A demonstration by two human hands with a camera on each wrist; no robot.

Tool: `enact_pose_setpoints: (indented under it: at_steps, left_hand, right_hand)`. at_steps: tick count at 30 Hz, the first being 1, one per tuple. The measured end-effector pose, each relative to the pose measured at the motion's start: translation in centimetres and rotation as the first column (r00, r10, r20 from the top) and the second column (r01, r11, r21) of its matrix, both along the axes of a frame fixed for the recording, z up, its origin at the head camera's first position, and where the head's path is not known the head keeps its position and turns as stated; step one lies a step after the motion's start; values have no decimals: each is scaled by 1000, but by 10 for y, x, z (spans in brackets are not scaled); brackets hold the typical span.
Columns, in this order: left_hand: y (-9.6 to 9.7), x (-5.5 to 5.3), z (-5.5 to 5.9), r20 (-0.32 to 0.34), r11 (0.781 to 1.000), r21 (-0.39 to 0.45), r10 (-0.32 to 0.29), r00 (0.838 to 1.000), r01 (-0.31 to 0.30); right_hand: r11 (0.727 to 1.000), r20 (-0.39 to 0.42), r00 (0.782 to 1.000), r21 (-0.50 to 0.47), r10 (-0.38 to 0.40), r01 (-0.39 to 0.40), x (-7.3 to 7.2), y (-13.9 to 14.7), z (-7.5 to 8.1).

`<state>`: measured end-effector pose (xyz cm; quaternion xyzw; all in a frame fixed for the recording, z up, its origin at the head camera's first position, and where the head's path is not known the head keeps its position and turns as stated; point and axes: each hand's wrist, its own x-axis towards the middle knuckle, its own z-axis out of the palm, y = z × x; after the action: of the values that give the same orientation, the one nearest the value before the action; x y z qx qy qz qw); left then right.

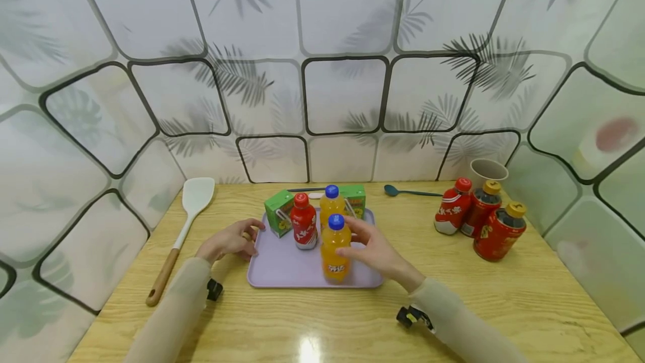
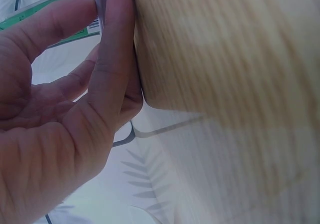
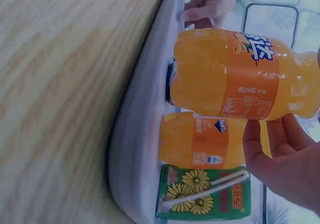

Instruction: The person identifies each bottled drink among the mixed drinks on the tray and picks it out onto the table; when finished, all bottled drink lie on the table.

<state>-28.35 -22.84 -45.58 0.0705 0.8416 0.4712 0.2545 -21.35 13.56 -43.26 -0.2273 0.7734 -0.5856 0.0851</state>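
My right hand (image 1: 375,251) holds an orange soda bottle (image 1: 336,248) with a blue cap by its upper part, upright over the front right of a lilac tray (image 1: 287,273). Whether the bottle's base touches the tray I cannot tell. Behind it on the tray stands a second orange soda bottle (image 3: 200,141). A red bottle (image 1: 304,223) and two green drink cartons, the left carton (image 1: 279,214) and the right carton (image 3: 205,194), also stand there. At the tray's left edge, my left hand (image 2: 65,83) pinches the rim between thumb and fingers.
A white spatula (image 1: 194,200) with a wooden handle lies at the left. On the right stand a red-capped bottle (image 1: 452,209), two yellow-capped bottles (image 1: 499,234) and a beige cup (image 1: 487,170). A dark teal spoon (image 1: 410,191) lies at the back, near the patterned curtain (image 1: 342,99).
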Motion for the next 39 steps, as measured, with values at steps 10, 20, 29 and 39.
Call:
enact_pose_setpoints:
  at_steps: [10,20,29,39]
  left_hand:
    - [0,-1,-1,3,1000,4,-4,1000,4]
    - [0,-2,-1,-1,1000,7,-13,1000,13]
    - [0,-1,1,-5,1000,8,-12,1000,12]
    - [-1,-1,0,-1,1000,8,-10,1000,10]
  right_hand:
    - [999,-91,995,-25,-35,33,-1,18,6]
    - [993,-119,987,-52,-111,106,-4,38,7]
    - [977,-134,968,-65,-210,203,-5,62,10]
    - [949,-124,943,-101,-310,299,-8,84,11]
